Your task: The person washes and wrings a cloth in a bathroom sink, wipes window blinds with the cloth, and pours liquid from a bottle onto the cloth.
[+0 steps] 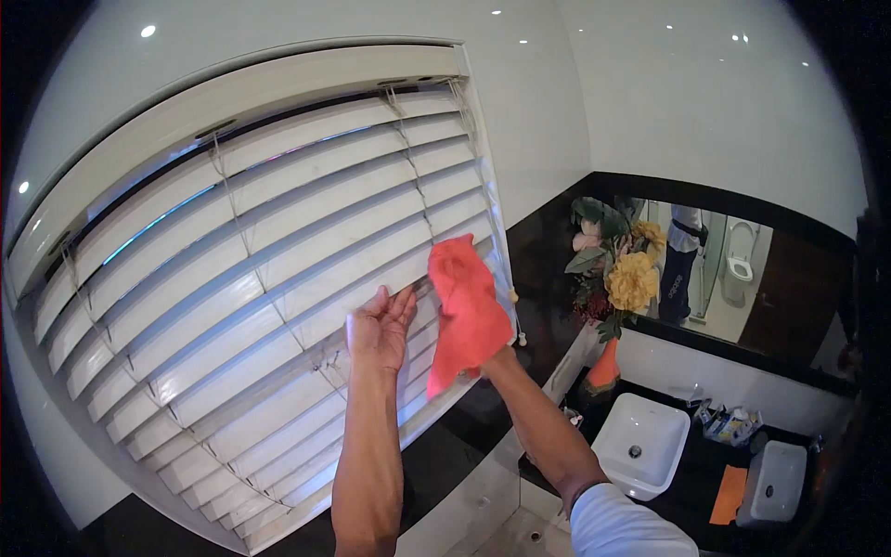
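A white slatted window blind fills the left and middle of the view, its slats tilted and strung on cords. My left hand is palm up at the lower edge of one slat, its fingertips partly hidden by the slat and closed on it. A red cloth drapes over my right hand, which grips it against the slats near the blind's right end. The cloth hides most of the right hand's fingers.
On the right, a white basin sits on a dark counter beside an orange vase of artificial flowers. A black-framed mirror hangs above. Toiletries, an orange cloth and a grey container stand or lie farther right.
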Demonstrator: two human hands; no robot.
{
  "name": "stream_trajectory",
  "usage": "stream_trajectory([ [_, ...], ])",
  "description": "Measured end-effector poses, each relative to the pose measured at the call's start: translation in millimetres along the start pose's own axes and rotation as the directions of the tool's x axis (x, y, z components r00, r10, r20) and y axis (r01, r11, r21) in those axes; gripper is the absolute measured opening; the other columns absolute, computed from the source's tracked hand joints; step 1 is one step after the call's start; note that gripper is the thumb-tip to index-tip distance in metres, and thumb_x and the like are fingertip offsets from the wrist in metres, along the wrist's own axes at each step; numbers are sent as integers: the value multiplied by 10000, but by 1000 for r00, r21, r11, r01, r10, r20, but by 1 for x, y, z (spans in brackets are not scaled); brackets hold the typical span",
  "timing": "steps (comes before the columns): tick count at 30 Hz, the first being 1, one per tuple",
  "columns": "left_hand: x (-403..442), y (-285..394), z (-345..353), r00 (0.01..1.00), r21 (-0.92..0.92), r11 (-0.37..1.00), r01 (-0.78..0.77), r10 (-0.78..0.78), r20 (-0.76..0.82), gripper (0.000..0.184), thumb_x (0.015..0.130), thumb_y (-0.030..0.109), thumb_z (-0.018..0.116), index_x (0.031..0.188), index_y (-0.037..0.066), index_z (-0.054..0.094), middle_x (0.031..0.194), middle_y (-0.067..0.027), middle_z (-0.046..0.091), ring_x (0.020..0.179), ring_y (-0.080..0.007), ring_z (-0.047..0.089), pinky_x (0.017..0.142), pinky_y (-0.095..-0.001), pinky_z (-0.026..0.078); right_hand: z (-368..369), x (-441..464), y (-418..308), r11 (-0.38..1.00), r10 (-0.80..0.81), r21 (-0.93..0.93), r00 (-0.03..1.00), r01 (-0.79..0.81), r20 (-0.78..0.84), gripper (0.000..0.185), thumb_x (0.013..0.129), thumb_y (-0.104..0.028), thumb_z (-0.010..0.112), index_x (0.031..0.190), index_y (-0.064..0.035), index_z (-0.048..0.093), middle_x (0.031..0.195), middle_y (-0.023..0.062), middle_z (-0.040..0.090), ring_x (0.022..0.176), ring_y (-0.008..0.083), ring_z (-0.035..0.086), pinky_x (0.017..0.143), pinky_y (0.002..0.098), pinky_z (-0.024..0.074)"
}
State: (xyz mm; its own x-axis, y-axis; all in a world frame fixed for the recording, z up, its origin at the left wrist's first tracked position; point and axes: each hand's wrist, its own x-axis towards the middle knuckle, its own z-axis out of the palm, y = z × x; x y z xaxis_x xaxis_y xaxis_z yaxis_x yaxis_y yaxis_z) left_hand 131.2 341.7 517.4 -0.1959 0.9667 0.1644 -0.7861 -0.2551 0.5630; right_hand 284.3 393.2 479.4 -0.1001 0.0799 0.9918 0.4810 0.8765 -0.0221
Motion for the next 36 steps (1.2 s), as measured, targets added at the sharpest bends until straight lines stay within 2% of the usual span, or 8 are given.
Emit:
stream_trajectory([
  [9, -7, 7, -10, 960, -132, 990, 56, -17, 280, 333, 910, 199, 467, 1092, -77, 507, 1139, -264, 599, 1084, -372, 588, 965, -463, 462, 34, -20, -24, 950, 150, 259, 983, -174, 109, 399, 879, -158, 588, 1256, -54, 508, 1179, 138, 613, 1077, 219, 577, 946, 308, 453],
  [16, -134, -17, -65, 976, 496, 841, -216, 192, 99, 506, 856, 266, 607, 1189, -109, 539, 1051, -194, 668, 973, -252, 656, 831, -344, 500, -56, -54, -78, 983, 147, 108, 989, -146, 1, 288, 852, -102, 607, 1129, -31, 566, 1087, 131, 643, 976, 193, 609, 868, 304, 491],
  [25, -243, -148, -265, 864, 709, 496, 501, -331, -379, 272, 938, 121, 496, 1138, -32, 597, 1001, -161, 692, 834, -232, 691, 701, -319, 526, -52, -118, -177, 995, -78, 58, 992, 85, -102, 151, 817, -29, 632, 965, 0, 639, 967, 122, 681, 846, 160, 649, 768, 299, 540],
  [28, -240, -158, -286, 940, 926, 206, -316, 201, 276, 363, 922, 143, 546, 1245, -21, 518, 1201, -169, 618, 1019, -230, 642, 827, -315, 507, -37, -134, -205, 987, -124, 89, 986, 135, -115, 109, 806, -5, 640, 911, 10, 663, 928, 119, 693, 802, 150, 663, 734, 297, 557],
  [30, -245, -93, -191, 990, 334, 933, -134, 141, 4, 475, 890, 158, 599, 1309, -12, 452, 1295, -139, 555, 1138, -228, 574, 921, -315, 468, -22, -146, -219, 980, -100, 153, 983, 124, -157, 84, 798, 11, 646, 874, 17, 680, 901, 117, 702, 773, 142, 672, 712, 296, 568],
  [31, -264, -74, -204, 970, 683, 690, -237, 207, 128, 466, 872, 151, 618, 1285, -11, 478, 1236, -123, 583, 1098, -220, 592, 917, -326, 477, -7, -162, -228, 967, 5, 246, 960, 66, -279, 87, 759, 5, 661, 844, 9, 679, 872, 112, 701, 769, 154, 672, 688, 303, 556],
  [32, -284, -56, -217, 930, 890, 316, -330, 269, 250, 456, 854, 144, 637, 1262, -11, 504, 1177, -107, 611, 1057, -212, 609, 913, -336, 485, -16, -161, -224, 955, -54, 287, 995, 77, -89, 101, 750, -2, 669, 850, 5, 679, 862, 112, 699, 762, 163, 671, 680, 305, 553],
  [36, -333, -26, -240, 963, 387, 898, -211, 259, -75, 519, 876, 351, 603, 1274, 34, 498, 1190, -100, 606, 1030, -225, 602, 919, -383, 478, -20, -206, -203, 820, -195, 429, 519, -379, 832, 165, 712, -28, 698, 875, -15, 680, 823, 112, 693, 736, 200, 665, 650, 313, 538],
])
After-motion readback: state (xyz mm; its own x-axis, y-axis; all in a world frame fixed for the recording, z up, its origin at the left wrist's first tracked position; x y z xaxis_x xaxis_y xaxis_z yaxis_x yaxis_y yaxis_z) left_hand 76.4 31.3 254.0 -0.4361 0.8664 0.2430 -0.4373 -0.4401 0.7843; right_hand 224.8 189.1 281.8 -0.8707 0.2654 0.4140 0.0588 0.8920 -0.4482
